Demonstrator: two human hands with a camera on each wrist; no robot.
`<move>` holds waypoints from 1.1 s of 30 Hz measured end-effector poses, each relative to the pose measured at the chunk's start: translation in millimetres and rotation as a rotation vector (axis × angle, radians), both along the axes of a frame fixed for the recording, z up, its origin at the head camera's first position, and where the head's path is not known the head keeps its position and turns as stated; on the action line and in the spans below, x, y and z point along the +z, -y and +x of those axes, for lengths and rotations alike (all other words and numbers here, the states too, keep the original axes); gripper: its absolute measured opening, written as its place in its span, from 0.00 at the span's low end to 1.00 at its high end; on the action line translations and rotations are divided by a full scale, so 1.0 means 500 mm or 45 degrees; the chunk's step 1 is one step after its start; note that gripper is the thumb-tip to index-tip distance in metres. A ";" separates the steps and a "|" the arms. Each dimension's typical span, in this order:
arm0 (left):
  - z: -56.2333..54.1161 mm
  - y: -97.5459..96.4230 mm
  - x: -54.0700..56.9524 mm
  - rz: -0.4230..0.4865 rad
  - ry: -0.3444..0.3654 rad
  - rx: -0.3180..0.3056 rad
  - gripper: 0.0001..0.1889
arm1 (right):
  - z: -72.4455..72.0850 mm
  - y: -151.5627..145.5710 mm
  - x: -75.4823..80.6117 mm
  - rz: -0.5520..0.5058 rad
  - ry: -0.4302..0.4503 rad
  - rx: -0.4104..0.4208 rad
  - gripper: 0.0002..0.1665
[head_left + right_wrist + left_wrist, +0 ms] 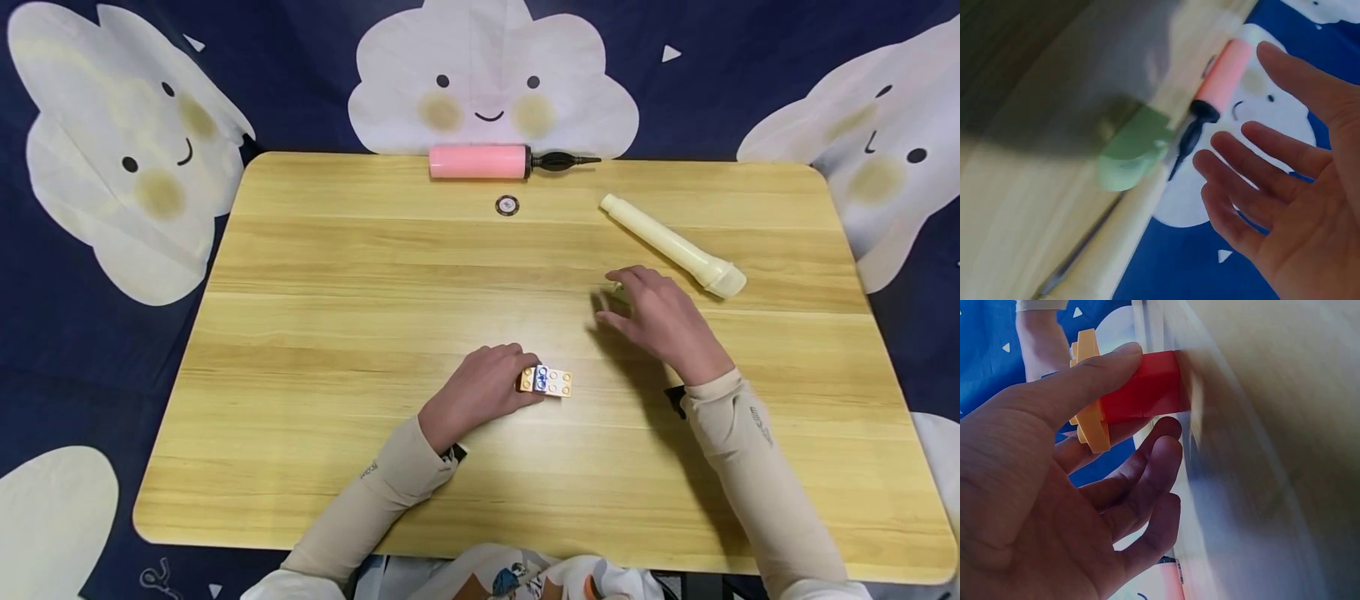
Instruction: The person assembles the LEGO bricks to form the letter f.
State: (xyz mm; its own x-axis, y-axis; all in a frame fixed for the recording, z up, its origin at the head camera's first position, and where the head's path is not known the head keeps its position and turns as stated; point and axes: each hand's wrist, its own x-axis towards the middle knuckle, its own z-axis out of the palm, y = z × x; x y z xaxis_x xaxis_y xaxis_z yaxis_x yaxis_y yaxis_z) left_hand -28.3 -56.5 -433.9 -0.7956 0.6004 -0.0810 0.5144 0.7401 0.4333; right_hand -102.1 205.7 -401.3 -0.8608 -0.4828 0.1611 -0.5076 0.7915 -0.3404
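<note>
My left hand (487,385) holds a small stack of toy building bricks (555,382) between thumb and fingers, low over the table. In the left wrist view, red bricks (1159,384) form its lower part, with the thumb lying along them. A wider orange brick (1092,431) crosses the red part; blue and white studs show from above. My right hand (660,321) hovers to the right with fingers spread and loosely bent, holding nothing. Beneath it lies a pale green object (1138,147), mostly hidden by the hand in the head view and blurred in the right wrist view.
Beyond the right hand lies a cream microphone-shaped stick (667,242), set diagonally. At the far edge of the wooden table (322,292) is a pink balloon pump (480,162) with a black nozzle. A dark round poker chip (507,205) lies just in front of the pump.
</note>
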 end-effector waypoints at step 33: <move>0.001 0.000 0.008 -0.020 0.016 0.003 0.19 | -0.055 -0.041 -0.047 0.122 0.131 -0.161 0.21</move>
State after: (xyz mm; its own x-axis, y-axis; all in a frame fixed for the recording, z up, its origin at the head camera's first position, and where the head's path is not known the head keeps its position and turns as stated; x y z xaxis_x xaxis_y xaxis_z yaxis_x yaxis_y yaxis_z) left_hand -27.7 -56.4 -429.8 -0.7959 0.5970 -0.1005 0.5073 0.7482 0.4276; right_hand -129.5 226.1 -424.7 -0.9253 -0.3782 0.0278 -0.3682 0.8781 -0.3055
